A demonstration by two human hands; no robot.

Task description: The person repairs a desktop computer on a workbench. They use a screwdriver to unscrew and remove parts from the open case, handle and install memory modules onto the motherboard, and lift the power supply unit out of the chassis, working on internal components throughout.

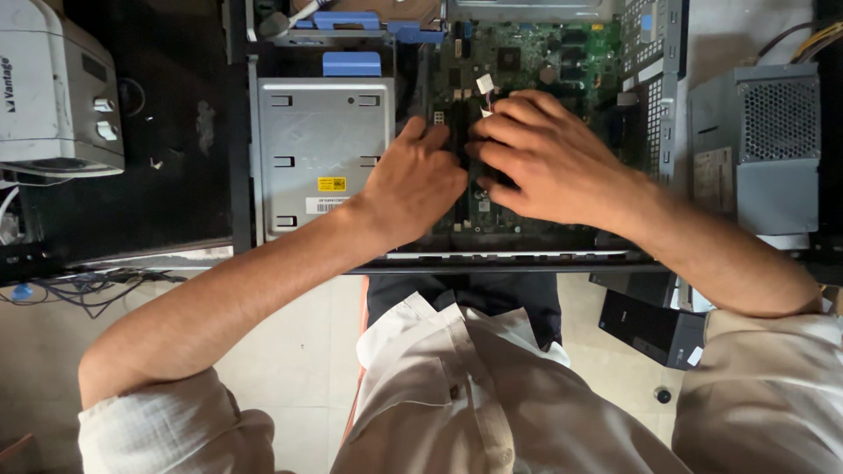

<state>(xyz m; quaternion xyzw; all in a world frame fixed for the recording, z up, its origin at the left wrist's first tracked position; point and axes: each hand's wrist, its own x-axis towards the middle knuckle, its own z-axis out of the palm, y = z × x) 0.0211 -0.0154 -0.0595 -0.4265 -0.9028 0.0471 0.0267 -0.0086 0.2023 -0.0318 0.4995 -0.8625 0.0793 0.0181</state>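
Nearest me, my left hand (413,180) lies spread, fingers flat. My right hand (540,154) is beside it, fingertips pressing a dark memory stick (458,132) on the green circuit board (562,66). Uneven pressure may bend it. The grey drive cage (320,149) sits left.

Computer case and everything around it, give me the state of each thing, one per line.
Computer case: open, side off, lying flat.
Circuit board: exposed, partly covered by both hands.
Left hand: palm down on the board, fingers pressing.
Right hand: palm down beside it, fingers pressing.
Metal drive cage: in place, closed.
Power supply box: outside the case, lying flat.
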